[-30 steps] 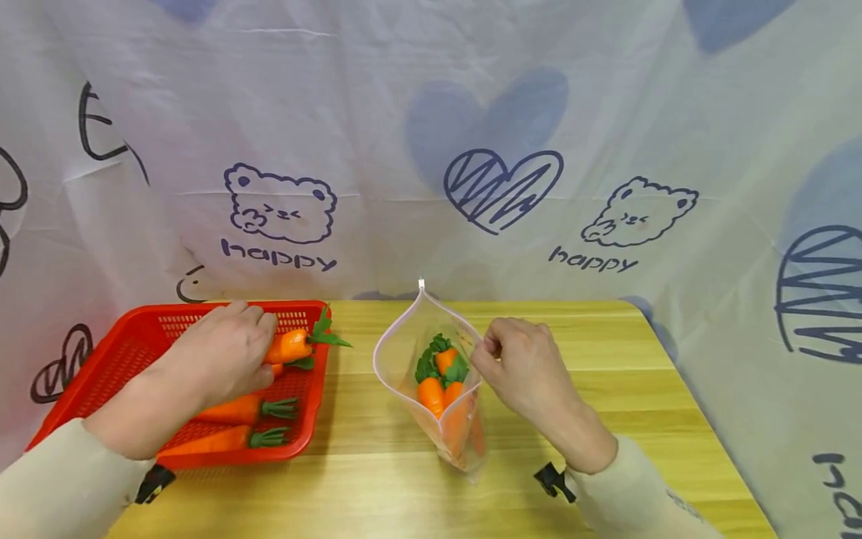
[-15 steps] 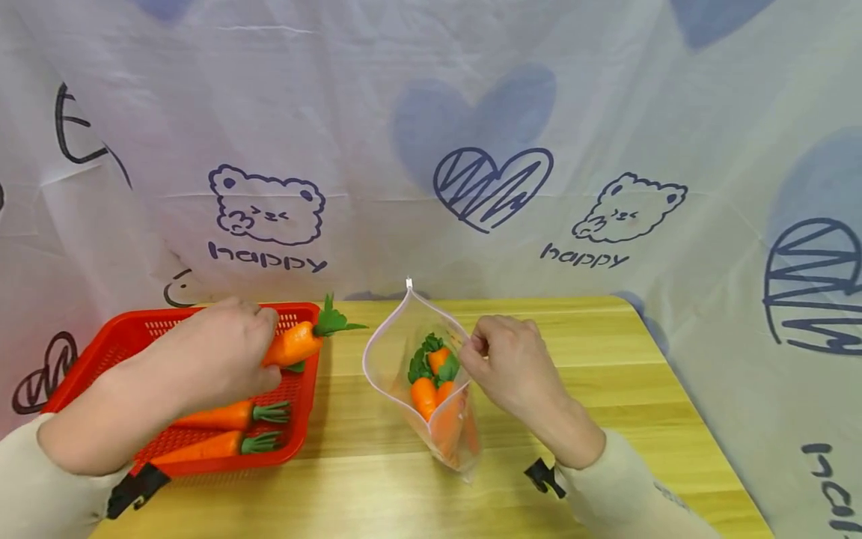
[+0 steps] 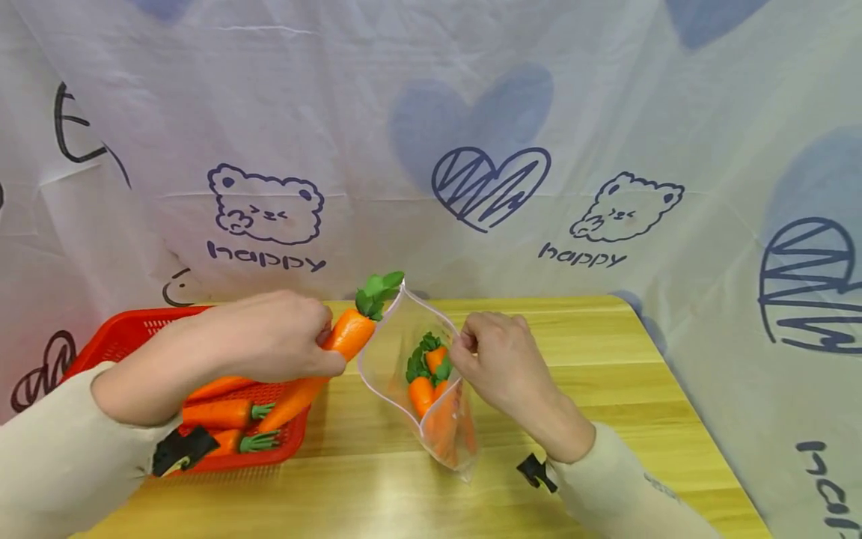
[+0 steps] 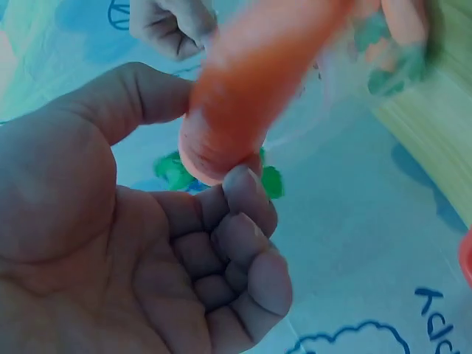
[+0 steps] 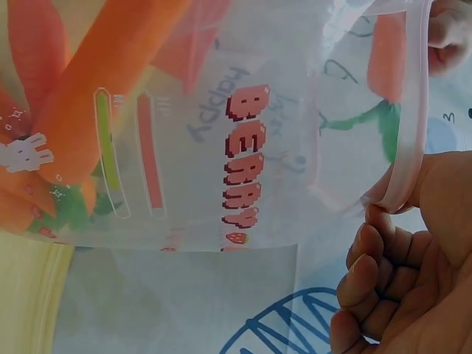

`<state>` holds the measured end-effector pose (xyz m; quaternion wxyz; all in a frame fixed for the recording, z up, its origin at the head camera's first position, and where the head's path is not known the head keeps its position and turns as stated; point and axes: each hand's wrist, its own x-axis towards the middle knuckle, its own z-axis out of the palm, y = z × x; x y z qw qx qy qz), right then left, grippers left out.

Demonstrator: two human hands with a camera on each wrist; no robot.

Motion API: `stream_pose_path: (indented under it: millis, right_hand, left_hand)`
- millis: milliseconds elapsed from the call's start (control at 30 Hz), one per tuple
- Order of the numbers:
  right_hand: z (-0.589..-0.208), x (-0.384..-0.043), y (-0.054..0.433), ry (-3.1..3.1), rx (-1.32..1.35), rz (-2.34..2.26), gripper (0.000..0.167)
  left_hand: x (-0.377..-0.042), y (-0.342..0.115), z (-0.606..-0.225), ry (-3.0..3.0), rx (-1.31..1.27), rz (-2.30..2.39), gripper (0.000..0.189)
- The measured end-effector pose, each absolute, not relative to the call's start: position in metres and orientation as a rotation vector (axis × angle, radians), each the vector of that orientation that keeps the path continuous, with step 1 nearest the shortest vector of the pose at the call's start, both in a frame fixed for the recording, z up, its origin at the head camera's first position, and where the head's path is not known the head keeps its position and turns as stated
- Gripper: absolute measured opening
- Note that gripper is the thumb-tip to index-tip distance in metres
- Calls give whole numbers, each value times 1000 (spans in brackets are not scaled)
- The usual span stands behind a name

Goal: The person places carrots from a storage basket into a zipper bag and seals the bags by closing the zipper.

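Between the thumb and fingers of my left hand (image 3: pixel 286 337) is an orange carrot (image 3: pixel 352 334) with green leaves, held tilted, its leafy top at the left rim of the bag. The left wrist view shows the carrot (image 4: pixel 236 96) pinched near its leafy end. My right hand (image 3: pixel 501 363) pinches the right rim of a clear zip bag (image 3: pixel 387 367), whose mouth gapes wide. Several carrots (image 3: pixel 422 394) lie inside it. In the right wrist view, thumb and forefinger grip the bag's pale edge (image 5: pixel 413 110), and "BERRY" is printed on its side.
A red perforated basket (image 3: pixel 294 442) with several more carrots (image 3: pixel 218 413) stands at the left, partly behind my left forearm. The wooden table (image 3: pixel 592 359) ends at a white hanging cloth (image 3: pixel 377 224) with bear and heart drawings.
My left hand has lifted the carrot out of the basket and carried it right to the bag's mouth. The right hand keeps hold of the bag's rim.
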<state>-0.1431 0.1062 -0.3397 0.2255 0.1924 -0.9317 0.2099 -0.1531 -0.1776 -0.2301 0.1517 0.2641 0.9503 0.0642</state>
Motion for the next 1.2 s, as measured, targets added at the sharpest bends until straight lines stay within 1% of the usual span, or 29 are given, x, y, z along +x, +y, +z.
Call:
stream_pose_path:
  millis: [167,333,567,667,800,933,1033,1133,1200]
  right_hand:
    - [-338,-142,103,-2576,537,588,22]
    - [-337,-141,100,-2613,527,591,22]
    - [-339,-140,93,-2571,597,590,22]
    - [-339,-139,91,-2551,608,586,22]
    - [-339,-139,90,-2535,609,581,22]
    - [-340,-139,90,-2518,615,577,21]
    - [-340,-139,90,-2517,614,577,20]
    - [-341,-140,93,-2533,596,579,20]
    - [-341,-140,96,-2546,577,575,22]
  left_hand:
    - [-161,-153,-225,2494,772,69,30]
    - [-176,-125,-233,2240,698,-48,29]
    - [-195,-93,-258,2132,592,-54,46]
    - [-197,-83,-267,2164,567,-51,49]
    - [-195,-70,-284,2256,568,-8,44]
    - [-193,-59,-303,2409,695,-35,38]
    - [-192,-55,-313,2485,742,-51,35]
    - [-193,-57,-313,2492,717,1,37]
    - [-193,-64,-306,2529,719,49,34]
